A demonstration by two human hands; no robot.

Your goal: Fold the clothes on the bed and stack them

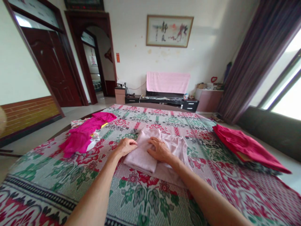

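Note:
A pale pink sleeveless top (174,144) lies partly folded on the patterned cloth, its left side doubled over toward the middle. At the fold's left edge is my left hand (125,147), with fingers and thumb drawn together in a pinch on the fabric. My right hand (161,150) rests palm down on the folded layer, fingers stretched out and a little apart. The top's right side, with its armhole edge, spreads flat beyond my right hand. My right forearm covers part of the lower hem.
A floral cloth (145,197) covers the broad surface beneath. Bright magenta clothes (82,135) lie heaped at the left. A stack of folded clothes with a red one (246,146) on top sits at the right. Beyond stand a low black cabinet (191,105) and a pink-draped screen (168,82).

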